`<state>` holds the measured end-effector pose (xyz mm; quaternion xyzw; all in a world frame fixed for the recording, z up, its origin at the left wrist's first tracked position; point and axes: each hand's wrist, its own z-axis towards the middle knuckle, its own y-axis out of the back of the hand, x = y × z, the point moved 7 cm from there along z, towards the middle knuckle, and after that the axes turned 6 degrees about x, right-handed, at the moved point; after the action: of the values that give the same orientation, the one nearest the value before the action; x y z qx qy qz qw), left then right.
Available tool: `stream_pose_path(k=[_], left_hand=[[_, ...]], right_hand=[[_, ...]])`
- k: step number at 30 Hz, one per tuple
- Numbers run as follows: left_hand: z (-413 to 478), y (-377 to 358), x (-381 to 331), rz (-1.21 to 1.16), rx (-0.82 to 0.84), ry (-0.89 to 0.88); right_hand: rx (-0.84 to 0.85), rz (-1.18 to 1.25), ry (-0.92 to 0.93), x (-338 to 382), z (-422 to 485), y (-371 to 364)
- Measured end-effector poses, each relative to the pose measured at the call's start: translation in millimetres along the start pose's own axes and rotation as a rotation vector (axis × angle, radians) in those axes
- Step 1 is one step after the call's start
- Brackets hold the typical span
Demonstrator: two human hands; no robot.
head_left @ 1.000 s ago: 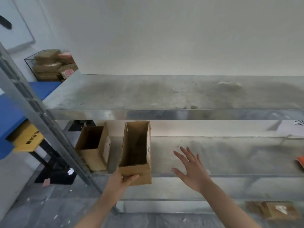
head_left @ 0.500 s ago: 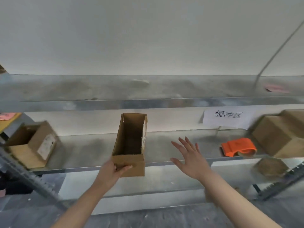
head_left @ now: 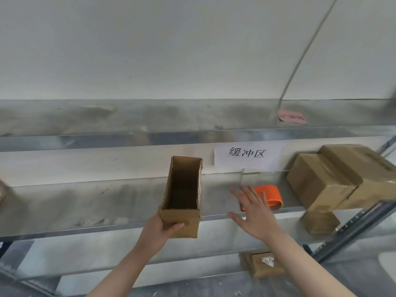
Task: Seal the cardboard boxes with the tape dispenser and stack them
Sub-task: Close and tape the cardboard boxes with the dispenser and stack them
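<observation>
My left hand (head_left: 159,231) grips the near end of a narrow open cardboard box (head_left: 182,194), thumb across its front wall. The box is open at the top and held over the front edge of the middle metal shelf (head_left: 85,200). To its right my right hand (head_left: 254,213) is spread flat with straight fingers, just in front of the orange tape dispenser (head_left: 267,195), which lies on the same shelf and is partly hidden by my fingers. Two sealed cardboard boxes (head_left: 334,179) are stacked at the shelf's right end.
A white paper sign (head_left: 246,156) hangs on the wall behind the shelf. A pink slip (head_left: 292,119) lies on the upper shelf (head_left: 150,116). More cardboard boxes (head_left: 265,264) sit on the lower shelf, one (head_left: 320,221) under the right stack. A rack post (head_left: 353,236) slants at right.
The view has swung right along the shelves. The open box in my left hand has travelled right with it, and my right hand now reaches the orange tape dispenser.
</observation>
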<state>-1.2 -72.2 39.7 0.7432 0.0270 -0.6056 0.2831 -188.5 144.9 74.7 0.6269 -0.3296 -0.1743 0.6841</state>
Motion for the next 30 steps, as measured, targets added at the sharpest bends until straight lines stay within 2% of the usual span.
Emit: stream_pose_path(k=[9,14,20,22,24,27,30], left_hand=[[59.4,-81.4,-8.5,-0.025,-0.058,0.098],[71.8,-116.6,-6.9,-0.031,-0.097,0.154],[86.3,-144.0,-19.7,-0.096,-0.179,0.135],[85.7,-158.0,-27.2,-0.135,-0.168,0.145],[82.8,-170.9,-39.1,-0.157,-0.084,0.136],[77.2,-155.9,-45.0,0.062,0.011,0.096],[85.2,-94.6,-23.9,0.341,-0.016,0.157]], right_hand=[[0.104,0.005,0.023,-85.4,23.8,12.2],[0.159,-0.01,0.054,-106.9,31.9,3.8],[0.238,-0.007,0.074,-117.1,56.5,0.9],[0.259,0.017,0.098,-113.9,62.4,0.2],[0.275,0.023,0.115,-111.0,67.8,1.0],[0.279,0.031,0.108,-113.4,71.0,3.2],[0.246,0.06,0.078,-117.9,67.0,6.3]])
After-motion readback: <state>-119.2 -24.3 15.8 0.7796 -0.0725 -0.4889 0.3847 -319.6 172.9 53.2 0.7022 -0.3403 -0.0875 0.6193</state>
